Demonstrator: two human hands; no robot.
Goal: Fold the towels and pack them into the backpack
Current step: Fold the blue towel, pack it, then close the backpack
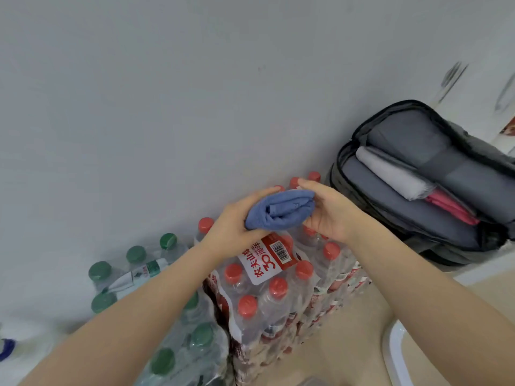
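Hands meet mid-frame: left hand (237, 218) and right hand (326, 210) both curl fingers round the folded blue cloth towel (280, 209), long axis running left-right. Open grey backpack (390, 213) sits right, nearer the right hand.

A folded blue towel (281, 209) sits bunched between the left hand (237, 224) and right hand (326, 210). To the right of the right hand, a black backpack (412, 218) lies unzipped, with a grey towel (390, 176) and pink towel (451, 206) tucked inside.
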